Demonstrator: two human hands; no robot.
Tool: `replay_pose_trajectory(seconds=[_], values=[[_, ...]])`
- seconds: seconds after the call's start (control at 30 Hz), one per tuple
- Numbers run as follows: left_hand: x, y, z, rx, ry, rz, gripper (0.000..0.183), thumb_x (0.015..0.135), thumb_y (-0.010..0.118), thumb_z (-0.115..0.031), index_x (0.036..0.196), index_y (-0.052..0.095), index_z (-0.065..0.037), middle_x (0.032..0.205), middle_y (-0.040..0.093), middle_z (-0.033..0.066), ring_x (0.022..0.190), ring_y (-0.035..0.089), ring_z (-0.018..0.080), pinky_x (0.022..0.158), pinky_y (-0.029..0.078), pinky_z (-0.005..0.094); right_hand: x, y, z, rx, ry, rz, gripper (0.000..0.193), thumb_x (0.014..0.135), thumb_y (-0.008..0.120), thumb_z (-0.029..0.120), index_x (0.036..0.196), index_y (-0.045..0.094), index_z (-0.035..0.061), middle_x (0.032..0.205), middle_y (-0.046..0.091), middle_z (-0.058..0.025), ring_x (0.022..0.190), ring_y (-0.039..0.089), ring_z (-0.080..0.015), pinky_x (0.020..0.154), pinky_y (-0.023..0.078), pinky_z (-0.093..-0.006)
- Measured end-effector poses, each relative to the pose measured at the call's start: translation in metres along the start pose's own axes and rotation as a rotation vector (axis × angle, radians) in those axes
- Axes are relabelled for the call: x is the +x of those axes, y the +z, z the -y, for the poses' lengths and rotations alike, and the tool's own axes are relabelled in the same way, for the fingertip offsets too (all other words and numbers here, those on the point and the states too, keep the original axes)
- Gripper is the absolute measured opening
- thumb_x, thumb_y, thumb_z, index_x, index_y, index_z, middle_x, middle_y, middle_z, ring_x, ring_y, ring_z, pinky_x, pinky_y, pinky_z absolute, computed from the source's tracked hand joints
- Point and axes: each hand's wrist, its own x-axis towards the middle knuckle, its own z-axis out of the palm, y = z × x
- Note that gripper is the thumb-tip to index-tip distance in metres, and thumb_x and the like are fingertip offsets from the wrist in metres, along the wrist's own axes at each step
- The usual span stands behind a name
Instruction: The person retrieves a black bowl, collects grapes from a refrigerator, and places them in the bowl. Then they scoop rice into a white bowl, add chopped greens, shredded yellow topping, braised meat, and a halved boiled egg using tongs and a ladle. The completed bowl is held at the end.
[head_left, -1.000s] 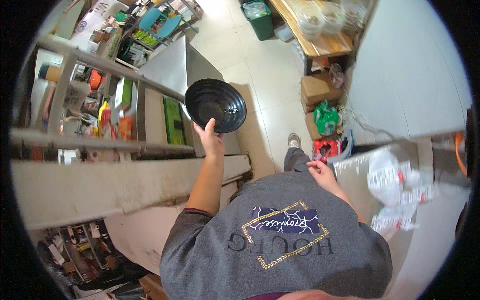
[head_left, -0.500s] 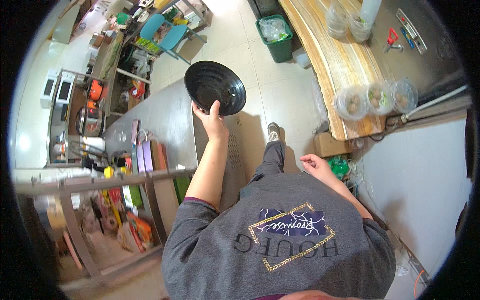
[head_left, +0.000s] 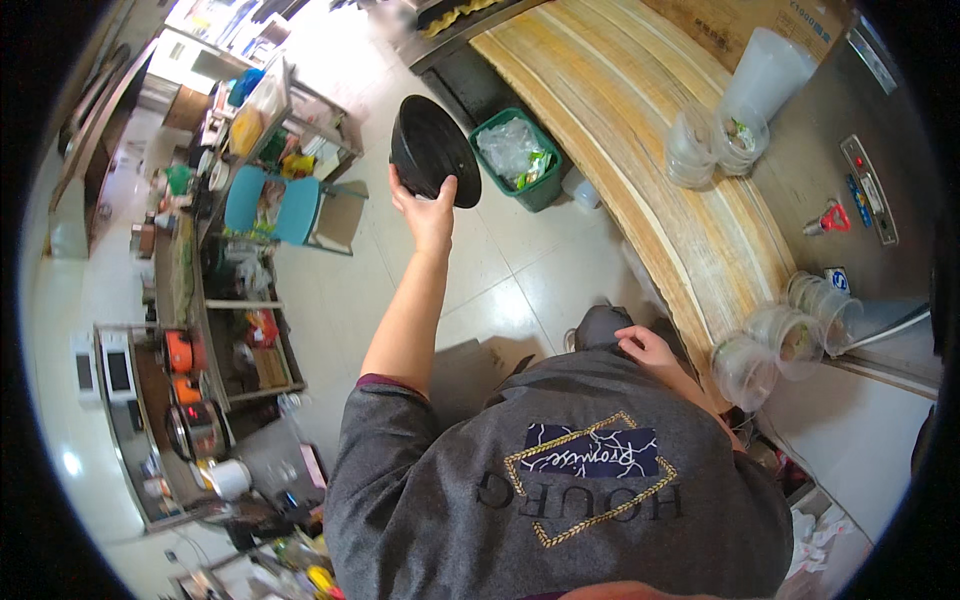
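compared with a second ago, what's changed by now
The person has moved forward: the wooden counter and green bin now show nearer. The black bowl has tilted, its mouth looking narrower. Nothing visibly taken or let go: the left hand still holds the bowl; the right hand still shows nothing in it.

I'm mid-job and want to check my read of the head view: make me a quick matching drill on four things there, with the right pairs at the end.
Column one
1. Black bowl
2. Green bin
3. Blue chair
4. Right hand

Column two
A. Standing on the floor, left of the bowl in the picture
B. In front of the body, nothing visible in its grasp
C. Held up by the left hand
D. Filled with crumpled clear plastic

Right pairs: 1-C, 2-D, 3-A, 4-B
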Motion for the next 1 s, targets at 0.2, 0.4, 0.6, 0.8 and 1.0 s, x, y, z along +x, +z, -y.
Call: replay_pose_trajectory(seconds=[0.2, 0.4, 0.6, 0.8, 1.0], values=[[0.106, 0.039, 0.026, 0.286, 0.016, 0.046, 0.099, 0.067, 0.078, -0.014, 0.144, 0.017, -0.005, 0.137, 0.021, 0.0212, 0.128, 0.029, 0.0333, 0.107, 0.03, 0.0424, 0.122, -0.003, 0.057, -0.177, 0.004, -0.031, 0.026, 0.09, 0.059, 0.024, 0.108, 0.064, 0.0059, 0.101, 0.067, -0.0084, 0.093, 0.061, -0.0171, 0.083, 0.047, -0.0289], [0.179, 0.002, 0.059, -0.862, -0.687, -0.042, 0.069, 0.081, 0.064, -0.026, 0.138, 0.029, -0.009, 0.142, 0.035, 0.0068, 0.124, 0.041, 0.0301, 0.106, 0.032, 0.0402, 0.259, -0.003, 0.153, -0.691, 0.114, 0.459, 0.044, 0.095, 0.044, 0.045, 0.108, 0.065, 0.0084, 0.108, 0.065, -0.0135, 0.101, 0.061, -0.0281, 0.087, 0.047, -0.0381], [0.167, -0.079, 0.098, -1.032, -0.738, -0.295, 0.054, 0.082, 0.063, -0.034, 0.128, 0.048, -0.011, 0.132, 0.048, 0.0068, 0.121, 0.045, 0.0266, 0.105, 0.033, 0.0498, 0.375, 0.032, 0.237, -1.003, 0.026, 0.577, 0.046, 0.09, 0.048, 0.047, 0.117, 0.062, 0.0117, 0.113, 0.064, -0.0126, 0.106, 0.06, -0.0314, 0.09, 0.046, -0.0398], [0.134, -0.182, 0.185, -0.967, -1.011, -1.001, 0.055, 0.074, 0.067, -0.034, 0.122, 0.052, -0.013, 0.136, 0.037, 0.0091, 0.123, 0.039, 0.0313, 0.1, 0.039, 0.0555, 0.521, 0.115, 0.293, -0.889, -0.136, 0.686, 0.041, 0.088, 0.056, 0.038, 0.116, 0.061, 0.0085, 0.109, 0.066, -0.0118, 0.103, 0.062, -0.0269, 0.087, 0.048, -0.0355], [0.188, -0.248, 0.274, -0.873, -1.125, -1.316, 0.05, 0.07, 0.064, -0.025, 0.118, 0.052, -0.015, 0.128, 0.041, 0.0082, 0.112, 0.045, 0.0291, 0.087, 0.046, 0.0528, 0.65, 0.252, 0.361, -0.899, -0.178, 0.846, 0.04, 0.09, 0.055, 0.038, 0.118, 0.06, 0.0108, 0.113, 0.064, -0.0133, 0.105, 0.061, -0.0285, 0.09, 0.047, -0.037]])
